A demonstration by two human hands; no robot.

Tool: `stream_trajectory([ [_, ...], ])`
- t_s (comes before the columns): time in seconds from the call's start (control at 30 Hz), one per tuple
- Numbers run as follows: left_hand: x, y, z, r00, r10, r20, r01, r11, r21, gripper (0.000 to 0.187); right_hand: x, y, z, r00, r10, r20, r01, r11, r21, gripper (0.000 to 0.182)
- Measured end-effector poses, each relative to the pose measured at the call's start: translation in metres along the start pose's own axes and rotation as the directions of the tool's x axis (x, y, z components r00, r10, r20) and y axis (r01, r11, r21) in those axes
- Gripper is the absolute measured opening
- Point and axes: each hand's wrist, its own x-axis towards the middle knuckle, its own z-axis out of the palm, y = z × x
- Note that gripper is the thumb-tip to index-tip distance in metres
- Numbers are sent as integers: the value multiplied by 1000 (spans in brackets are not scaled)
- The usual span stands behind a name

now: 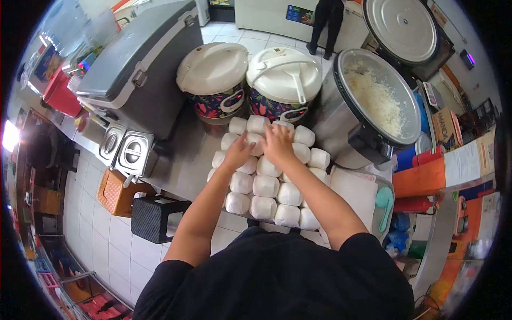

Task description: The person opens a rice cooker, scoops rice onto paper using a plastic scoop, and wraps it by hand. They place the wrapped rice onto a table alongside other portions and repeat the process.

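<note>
As our left hand point(238, 156) flanks a white wrapped packet point(258, 148) and our right hand point(278, 144) reaches its other side, we seem to be neatening the rows.

Across the steel worktop point(184, 160), left to right, we see the left hand, the packet between, then the right hand with its fingers bent; the hands are apart, and we cannot tell whether either grips or merely presses. The packet sits towards the far side of the block of packets point(265, 186). Squat and rounded, it shows us no clear front; partly covered, it gives no sure long axis, though some neighbours look slightly wider from left to right. We judge the next move calls for light, even pressure, squaring it without tearing its wrap.
</note>
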Motion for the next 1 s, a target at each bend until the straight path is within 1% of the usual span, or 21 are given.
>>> stream_trajectory([
  [0.1,2,10,4,1000,19,17,-21,994,104,69,-39,36,-64,992,80,-93,-66,987,146,37],
  [0.13,4,10,6,999,-27,42,24,998,57,73,-60,52,-87,988,90,-127,-63,976,208,36],
  [0.23,11,12,5,998,17,68,-36,953,301,74,-136,96,-161,961,216,-174,-176,959,221,33],
  [0.3,18,6,10,996,7,84,-44,894,446,71,-198,130,-197,910,364,-196,-340,929,147,32],
  [0.37,24,-17,13,996,70,62,-90,902,422,67,-262,165,-218,827,495,-269,-493,866,78,30],
  [0.4,20,-4,12,998,-43,55,13,891,453,67,-298,189,-221,802,551,-230,-567,824,-3,41],
  [0.43,31,-52,16,997,72,7,-70,935,346,66,-327,206,-219,784,569,-250,-592,806,-21,41],
  [0.47,30,-56,16,990,-120,78,132,974,-181,68,-353,223,-216,740,600,-303,-653,748,-115,50],
  [0.5,16,-19,9,962,-223,155,260,924,-282,71,-374,238,-214,696,623,-356,-708,678,-197,59],
  [0.53,13,-10,9,945,-303,125,324,920,-219,73,-385,249,-213,640,692,-333,-767,598,-232,74],
  [0.57,2,17,12,948,-310,71,318,916,-245,73,-395,264,-207,632,695,-343,-774,589,-231,74],
  [0.63,-8,51,19,939,-339,-49,332,936,-113,72,-403,291,-194,626,737,-255,-762,648,3,73],
  [0.67,-8,44,21,937,-344,-61,336,935,-114,72,-401,298,-192,568,810,-145,-803,584,118,67],
  [0.7,-3,27,15,960,-262,-94,269,960,77,72,-401,304,-191,583,801,-136,-792,598,123,67],
  [0.73,-3,18,8,977,-175,-119,201,943,264,72,-398,309,-188,625,720,-301,-704,687,179,62],
  [0.77,-14,31,6,971,-181,-155,216,943,254,72,-386,319,-187,636,617,-463,-594,775,215,57],
  [0.8,-31,58,9,987,5,-163,70,888,454,72,-350,299,-226,529,793,-304,-564,595,572,55],
  [0.83,-45,90,15,973,189,-133,-61,765,641,73,-306,266,-281,452,889,-68,-470,303,829,52],
  [0.9,-65,141,30,964,222,-148,-151,911,383,72,-255,280,-328,810,551,-199,-108,473,874,50],
  [0.97,-87,242,48,987,144,-77,-135,985,105,76,-153,261,-374,854,75,-514,237,825,514,37],
  [1.0,-86,261,55,969,239,-61,-237,970,48,79,-106,268,-376,893,-41,-448,255,866,430,35],
])
